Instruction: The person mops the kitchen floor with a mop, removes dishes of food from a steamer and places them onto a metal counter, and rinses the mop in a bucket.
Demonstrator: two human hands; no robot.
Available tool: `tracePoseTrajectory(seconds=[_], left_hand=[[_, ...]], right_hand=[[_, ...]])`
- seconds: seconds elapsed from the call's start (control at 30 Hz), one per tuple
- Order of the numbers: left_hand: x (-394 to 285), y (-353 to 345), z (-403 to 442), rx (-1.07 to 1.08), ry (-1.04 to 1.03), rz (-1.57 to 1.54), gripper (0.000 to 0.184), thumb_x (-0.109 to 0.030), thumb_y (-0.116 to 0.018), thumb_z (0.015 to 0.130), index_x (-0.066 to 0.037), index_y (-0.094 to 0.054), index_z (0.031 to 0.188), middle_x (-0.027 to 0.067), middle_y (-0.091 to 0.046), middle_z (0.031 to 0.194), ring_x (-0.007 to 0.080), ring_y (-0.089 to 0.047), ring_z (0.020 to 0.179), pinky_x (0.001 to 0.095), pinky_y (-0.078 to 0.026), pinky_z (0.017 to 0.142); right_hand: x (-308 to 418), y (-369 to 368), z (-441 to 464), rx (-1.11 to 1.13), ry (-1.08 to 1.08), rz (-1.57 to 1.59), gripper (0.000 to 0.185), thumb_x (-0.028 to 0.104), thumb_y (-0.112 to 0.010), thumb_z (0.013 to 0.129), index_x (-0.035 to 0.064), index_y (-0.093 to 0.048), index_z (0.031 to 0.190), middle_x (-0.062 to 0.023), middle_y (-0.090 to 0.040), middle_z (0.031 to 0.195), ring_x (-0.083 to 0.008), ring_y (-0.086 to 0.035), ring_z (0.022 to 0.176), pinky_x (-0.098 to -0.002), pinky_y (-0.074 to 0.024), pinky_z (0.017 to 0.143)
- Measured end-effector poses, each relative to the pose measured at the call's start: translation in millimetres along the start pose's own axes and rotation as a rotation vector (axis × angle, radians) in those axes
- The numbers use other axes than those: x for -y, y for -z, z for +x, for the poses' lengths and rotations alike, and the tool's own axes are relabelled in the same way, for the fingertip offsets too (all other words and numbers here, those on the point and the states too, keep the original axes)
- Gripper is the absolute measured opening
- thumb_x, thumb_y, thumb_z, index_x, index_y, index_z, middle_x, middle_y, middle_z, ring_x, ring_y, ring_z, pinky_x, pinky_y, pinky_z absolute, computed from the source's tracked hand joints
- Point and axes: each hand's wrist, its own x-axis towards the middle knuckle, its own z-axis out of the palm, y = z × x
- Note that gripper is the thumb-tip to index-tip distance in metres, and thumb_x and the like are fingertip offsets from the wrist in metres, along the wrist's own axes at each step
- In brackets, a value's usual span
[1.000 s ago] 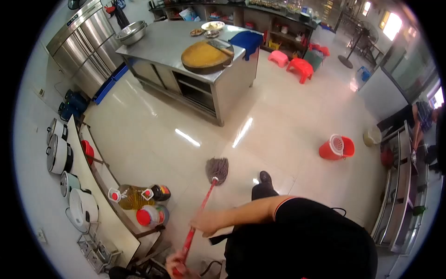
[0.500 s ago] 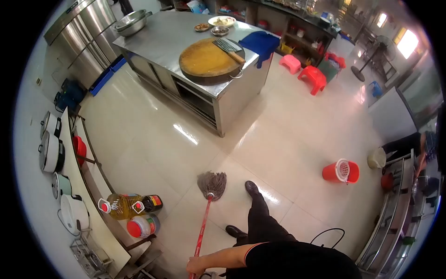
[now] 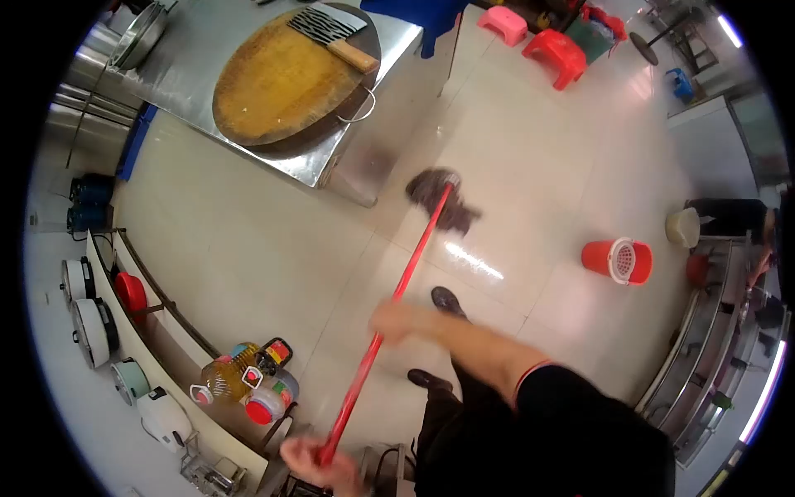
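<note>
A mop with a red handle [image 3: 414, 257] slants from the lower left up to its dark, blurred head [image 3: 439, 199] on the tiled floor, just right of the steel table's corner. My right hand [image 3: 392, 321] is closed around the middle of the handle, its arm coming from a black sleeve. At the handle's near end, my left hand [image 3: 319, 465] is wrapped round it, low in the view and slightly blurred. My dark shoes [image 3: 447, 300] stand on the floor to the right of the handle.
A steel table [image 3: 182, 83] bears a round chopping board [image 3: 281, 83] and cleaver [image 3: 327, 29]. A red bucket [image 3: 596, 258] stands right, near a person's arm [image 3: 763, 253] and metal racks. Oil bottles [image 3: 228, 377] and a low shelf with cookers are left; red stools [image 3: 556, 56] stand farther off.
The mop head has swung forward and right, nearer the table's corner. My left hand, out of view half a second ago, shows again. The view has shifted, bringing the table closer.
</note>
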Motion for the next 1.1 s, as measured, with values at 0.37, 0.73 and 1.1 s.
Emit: tracePoseTrajectory(seconds=[0.37,0.73,1.1], left_hand=[[-8,-275,16,0.557,-0.153,-0.559,0.006,-0.001,-0.061,0.082,-0.002,-0.066,0.086,0.0009,-0.056,0.06,0.0049,-0.047,0.049,0.0208,-0.036,0.044],[45,23,-22,0.387,-0.027,-0.414,0.015,0.007,-0.059,0.072,-0.001,-0.067,0.082,0.0074,-0.062,0.068,0.0105,-0.051,0.049,0.0213,-0.04,0.046],[-13,362,-196,-0.169,-0.056,-0.083,0.037,-0.037,-0.053,0.094,-0.002,-0.053,0.083,0.0018,-0.043,0.06,0.0083,-0.034,0.043,0.0227,-0.028,0.04]], right_hand=[[-228,132,-158,-0.398,-0.421,-0.266,0.018,0.017,-0.07,0.071,0.0053,-0.056,0.073,-0.0149,-0.057,0.085,-0.0339,-0.056,0.087,-0.0423,-0.0464,0.078],[-22,-36,-24,-0.184,-0.235,-0.271,0.018,0.007,-0.069,0.061,0.0123,-0.068,0.078,-0.0126,-0.064,0.083,-0.0318,-0.061,0.089,-0.0411,-0.0485,0.08],[368,-288,56,0.117,0.221,-0.023,0.01,0.018,-0.068,0.065,0.0143,-0.065,0.074,-0.0062,-0.064,0.079,-0.0274,-0.063,0.086,-0.0592,-0.0397,0.073]])
